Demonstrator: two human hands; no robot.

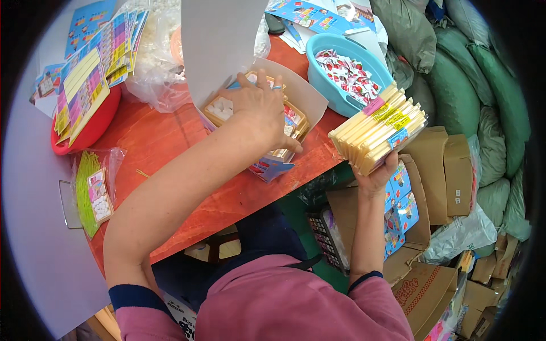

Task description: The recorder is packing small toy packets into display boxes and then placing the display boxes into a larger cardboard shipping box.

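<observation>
My left hand (257, 111) reaches into an open cardboard box (304, 85) on the red table. Its fingers are spread over flat packs (220, 107) with clear fronts and small white pieces inside; I see no pack gripped. Off the table's right edge, my right hand (378, 179) holds up a thick stack of thin cream-coloured packs (378, 125) by its lower end. Pink, yellow and blue labels show along the stack's edges. The box's tall white lid (219, 42) stands upright behind my left hand. Part of the box's contents is hidden under that hand.
A blue basin (318, 74) of small red-and-white sachets stands behind the stack. To the left are a red basin (99, 128) with printed cards and a bag of green strips (86, 193). Cartons (426, 284) and green sacks (460, 85) crowd the right side.
</observation>
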